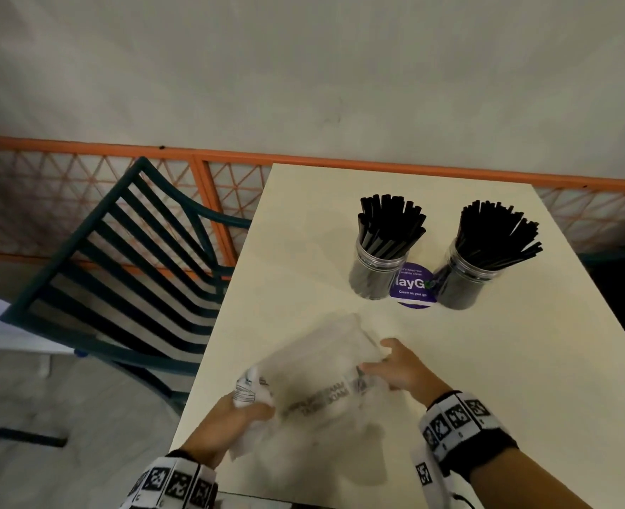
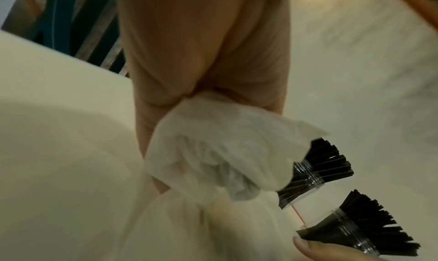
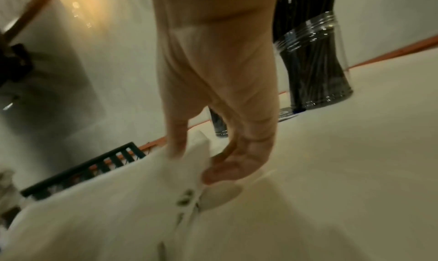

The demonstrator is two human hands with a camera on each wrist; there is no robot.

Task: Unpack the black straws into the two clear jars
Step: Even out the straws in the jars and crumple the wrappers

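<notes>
Both hands — left hand (image 1: 226,424), right hand (image 1: 401,367) — clutch the empty bag (image 1: 322,376); wrist views show bunched plastic.

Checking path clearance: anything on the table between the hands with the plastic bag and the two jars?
Nothing visible. The left hand and right hand both grip the clear plastic bag near the table's front edge. The bare tabletop lies between it and the straw-filled left jar and right jar; only a flat purple sticker sits between the jars.

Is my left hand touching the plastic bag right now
Touching. The left wrist view shows the left hand gripping a bunched end of the plastic bag, with plastic emerging from the closed fingers.
</notes>
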